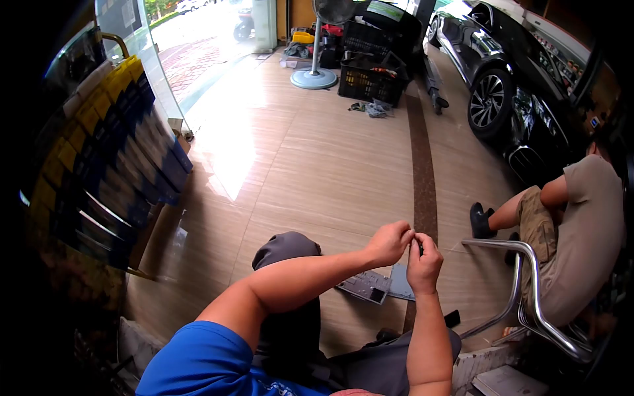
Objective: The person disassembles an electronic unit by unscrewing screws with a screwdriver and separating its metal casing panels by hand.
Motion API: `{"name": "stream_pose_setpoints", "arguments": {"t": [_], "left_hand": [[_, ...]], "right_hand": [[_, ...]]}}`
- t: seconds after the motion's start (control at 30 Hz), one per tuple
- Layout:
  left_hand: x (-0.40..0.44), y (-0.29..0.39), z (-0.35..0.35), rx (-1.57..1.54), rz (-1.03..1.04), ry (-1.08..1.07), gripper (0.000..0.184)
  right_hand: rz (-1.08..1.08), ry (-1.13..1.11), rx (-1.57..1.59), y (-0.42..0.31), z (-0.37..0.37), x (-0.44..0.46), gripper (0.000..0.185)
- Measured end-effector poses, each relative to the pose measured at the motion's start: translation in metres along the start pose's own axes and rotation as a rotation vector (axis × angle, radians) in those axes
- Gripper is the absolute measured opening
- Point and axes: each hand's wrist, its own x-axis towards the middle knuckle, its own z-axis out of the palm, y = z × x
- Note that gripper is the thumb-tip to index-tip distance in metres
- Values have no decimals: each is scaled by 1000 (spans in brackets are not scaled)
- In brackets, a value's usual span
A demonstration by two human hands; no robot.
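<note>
My left hand (389,243) and my right hand (424,263) meet at the fingertips in front of my knees. The fingers of both are pinched together. A small dark bit shows by the right fingers, too small to name. Below the hands, partly behind my left forearm, lies a grey flat device with a black square (365,286). Beside it is a blue-grey flat panel (401,282), partly covered by my right hand and wrist. A black phone-like slab (452,319) rests by my right thigh.
A person in a beige shirt (588,231) bends at the right, behind a chrome chair frame (533,277). Beyond stands a black car (522,86). A fan base (314,78) and black crate (373,82) are at the back. A rack of blue-yellow packages (112,145) fills the left.
</note>
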Motion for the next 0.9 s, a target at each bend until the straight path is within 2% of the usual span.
{"name": "stream_pose_setpoints", "arguments": {"t": [0.17,0.9], "left_hand": [[0,-2,2,-67,20,-1,26],[0,-6,3,-19,33,21,26]], "right_hand": [[24,1,2,2,-1,0,12],[12,-1,26,-3,-4,-1,11]]}}
